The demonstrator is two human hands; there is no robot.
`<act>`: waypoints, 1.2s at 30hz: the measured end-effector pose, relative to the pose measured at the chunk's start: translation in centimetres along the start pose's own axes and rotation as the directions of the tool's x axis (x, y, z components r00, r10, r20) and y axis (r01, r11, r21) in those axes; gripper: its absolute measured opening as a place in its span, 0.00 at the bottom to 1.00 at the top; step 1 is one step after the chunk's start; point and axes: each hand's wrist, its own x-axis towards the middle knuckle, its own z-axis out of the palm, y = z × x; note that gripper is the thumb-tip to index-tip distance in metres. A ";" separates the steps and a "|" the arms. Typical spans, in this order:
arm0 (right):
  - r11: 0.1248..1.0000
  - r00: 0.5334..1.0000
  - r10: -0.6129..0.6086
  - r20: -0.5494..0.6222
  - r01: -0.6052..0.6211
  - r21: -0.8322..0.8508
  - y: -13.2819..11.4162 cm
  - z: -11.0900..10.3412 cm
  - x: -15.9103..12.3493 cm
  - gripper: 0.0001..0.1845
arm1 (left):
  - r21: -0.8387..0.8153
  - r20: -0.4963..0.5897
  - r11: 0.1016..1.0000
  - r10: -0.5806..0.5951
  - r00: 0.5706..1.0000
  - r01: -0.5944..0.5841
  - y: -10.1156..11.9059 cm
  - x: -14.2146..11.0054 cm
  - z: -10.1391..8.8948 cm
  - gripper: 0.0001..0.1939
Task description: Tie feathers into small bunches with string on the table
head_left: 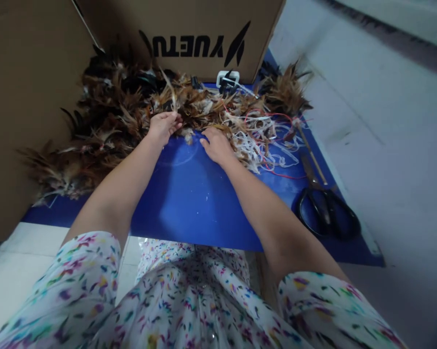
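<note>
A long heap of brown and black feathers lies across the far side of a blue table. My left hand is closed at the near edge of the heap, thumb and fingers pinching a pale feather that stands up from them. To its right, my right hand rests at the edge of the feathers with its thumb apart from the fingers; the fingertips are partly hidden. A small fluffy feather lies on the blue surface between my hands.
White strings and red strings lie tangled right of my right hand. Black-handled scissors and a thin stick lie near the right edge. A cardboard box stands behind the feathers; another brown cardboard panel rises on the left.
</note>
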 end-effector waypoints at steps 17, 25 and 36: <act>0.999 0.981 -0.027 -0.190 0.019 -0.045 -0.5 -0.9 -0.8 0.17 | 0.016 0.114 0.987 0.157 0.981 -0.160 3.2 -12.9 -1.4 0.13; 0.986 0.985 -0.151 -0.085 0.144 -0.085 -1.0 -0.2 -0.5 0.15 | 0.021 0.421 0.996 0.066 0.905 -0.083 -1.2 -16.6 0.2 0.25; 0.968 0.995 -0.082 0.050 0.092 -0.235 -6.5 2.4 4.0 0.12 | -0.066 0.461 0.993 0.119 0.879 -0.100 -1.1 -16.3 0.2 0.25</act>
